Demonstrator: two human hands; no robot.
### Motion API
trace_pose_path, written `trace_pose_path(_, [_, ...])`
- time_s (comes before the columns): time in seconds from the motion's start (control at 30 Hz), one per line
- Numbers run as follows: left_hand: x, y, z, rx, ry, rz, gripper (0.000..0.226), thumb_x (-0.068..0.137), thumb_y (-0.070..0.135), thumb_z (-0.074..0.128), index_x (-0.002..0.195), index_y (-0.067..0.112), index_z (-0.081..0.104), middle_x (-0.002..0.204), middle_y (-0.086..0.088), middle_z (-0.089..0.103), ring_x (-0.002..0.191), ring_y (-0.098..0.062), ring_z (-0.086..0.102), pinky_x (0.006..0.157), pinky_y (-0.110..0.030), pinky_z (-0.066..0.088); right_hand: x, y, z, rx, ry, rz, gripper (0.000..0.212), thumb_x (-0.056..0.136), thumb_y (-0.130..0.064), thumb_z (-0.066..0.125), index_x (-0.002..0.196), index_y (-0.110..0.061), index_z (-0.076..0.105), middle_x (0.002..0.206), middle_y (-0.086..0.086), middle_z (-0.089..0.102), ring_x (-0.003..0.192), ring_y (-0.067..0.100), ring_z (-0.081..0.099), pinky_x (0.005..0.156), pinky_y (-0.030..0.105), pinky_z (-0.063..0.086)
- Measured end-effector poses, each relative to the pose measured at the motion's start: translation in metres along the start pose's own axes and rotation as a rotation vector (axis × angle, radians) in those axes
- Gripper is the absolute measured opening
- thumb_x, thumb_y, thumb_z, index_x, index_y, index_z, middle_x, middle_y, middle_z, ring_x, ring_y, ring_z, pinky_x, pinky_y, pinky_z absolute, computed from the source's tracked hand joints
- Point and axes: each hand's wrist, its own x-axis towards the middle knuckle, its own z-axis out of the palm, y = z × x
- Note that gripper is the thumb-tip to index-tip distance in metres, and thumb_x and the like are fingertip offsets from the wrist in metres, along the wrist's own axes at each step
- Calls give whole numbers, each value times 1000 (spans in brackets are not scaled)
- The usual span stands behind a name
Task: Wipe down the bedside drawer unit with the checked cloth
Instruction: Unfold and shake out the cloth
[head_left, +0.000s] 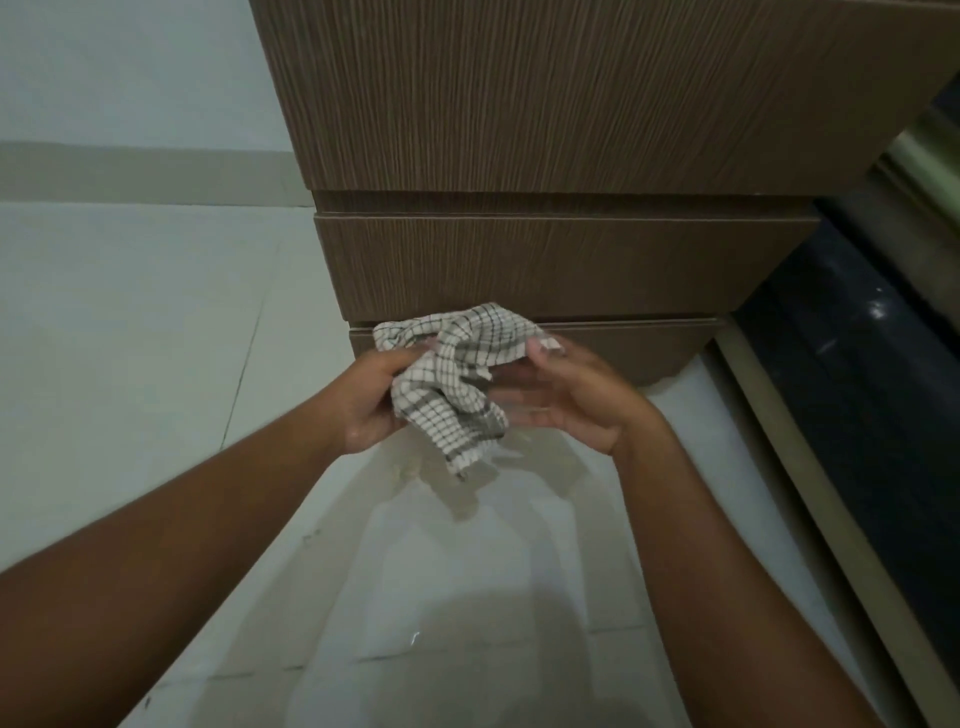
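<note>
Your left hand (371, 400) grips the bunched cloth (457, 374) in front of the unit's (561, 260) bottom drawer; your right hand (566, 395), blurred, pinches its far corner. No wiping contact shows, so the wiping looks unfinished.

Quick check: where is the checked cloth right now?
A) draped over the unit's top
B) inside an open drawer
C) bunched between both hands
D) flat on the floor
C: the checked cloth hangs crumpled, held by the left hand and the right hand, in front of the drawer unit.
</note>
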Motion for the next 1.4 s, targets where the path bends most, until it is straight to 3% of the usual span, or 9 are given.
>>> trace_pose_path(0.17, [-1,3,2,-82,-77,-15,42,85,15,59,123,-2,63,119,-20,71,103,-25,73,91,-38,59,11,22,16,82,-31,85,88,92,-27,71,157,-9,15,130,18,67,109,34,70,82,43,61])
trace_pose_path(0.3, [2,1,2,-1,-46,20,42,89,13,61,128,-2,61,132,-23,64,118,-31,65,97,-43,56,20,18,23,182,65,33,63,95,-12,67,149,-4,37,129,20,67,108,32,71,81,40,63])
trace_pose_path(0.5, [-2,5,-4,15,18,10,29,95,15,59,122,5,63,121,-12,73,113,-27,70,82,-45,62,24,9,21,275,248,-95,15,96,-2,48,109,-3,55,114,22,60,92,28,66,86,43,60])
trace_pose_path(0.6, [-4,8,-10,-18,61,26,31,95,14,59,125,5,61,123,-14,72,114,-29,69,81,-47,62,22,6,18,241,344,-137,15,94,4,49,102,-5,58,101,19,63,94,29,63,93,48,56])
trace_pose_path(0.73, [-1,8,-13,-53,112,40,28,96,7,58,124,2,61,124,-15,71,114,-28,69,84,-42,62,19,6,18,257,379,-115,23,93,10,57,106,-9,60,98,14,68,86,22,68,77,34,63])
trace_pose_path(0.9, [3,13,-29,144,262,-50,28,101,10,54,128,2,58,126,-14,69,112,-28,68,80,-42,62,8,-5,-1,-84,416,-80,32,90,7,67,108,-19,65,109,6,68,84,15,69,60,25,57])
trace_pose_path(1.1, [-9,19,-27,96,42,-125,28,103,16,46,120,4,65,117,-13,74,99,-24,75,77,-38,63,5,-13,1,-172,375,-86,23,94,0,64,109,-18,67,96,2,73,93,21,66,87,43,53])
trace_pose_path(1.2, [-10,22,-21,-31,-24,-97,29,92,11,51,104,0,75,110,-16,74,94,-23,76,76,-35,63,8,0,11,-105,365,-78,35,85,-3,77,116,-16,65,98,2,71,88,15,68,78,33,54])
trace_pose_path(1.4, [-5,27,-29,99,-55,-51,34,95,2,51,127,2,60,117,-16,72,101,-24,73,81,-34,62,6,10,11,-654,261,43,16,89,-11,75,102,-22,75,94,-1,76,80,8,67,61,21,50])
